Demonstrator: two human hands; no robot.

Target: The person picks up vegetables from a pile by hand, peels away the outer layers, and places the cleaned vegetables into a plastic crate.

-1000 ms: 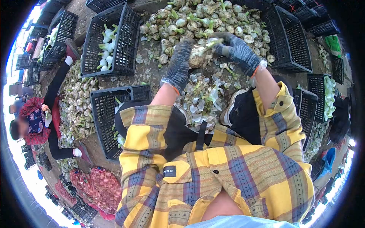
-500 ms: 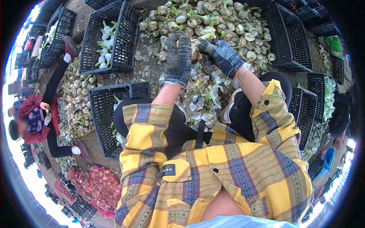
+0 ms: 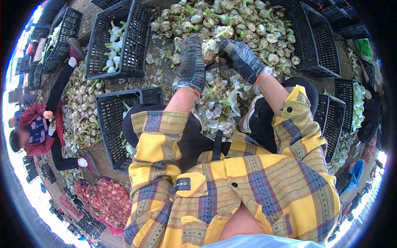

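Observation:
Between my two gloved hands is a garlic bulb with dirty outer skin and a pale stem end. My left hand, in a grey knitted glove, is closed against the bulb's left side. On its right side my right hand, gloved the same way, has its fingertips pressed at the top of the bulb. Just beyond them lies a big heap of garlic bulbs. Loose peeled skins lie on the ground between my shoes.
Black crates stand at the upper left, near my left knee, at the upper right and beside my right knee. Another person sits at the left by more garlic. Red net sacks lie at the lower left.
My right fingers have shifted slightly left and up over the bulb, and more of its pale peeled part shows. My left hand has moved slightly left.

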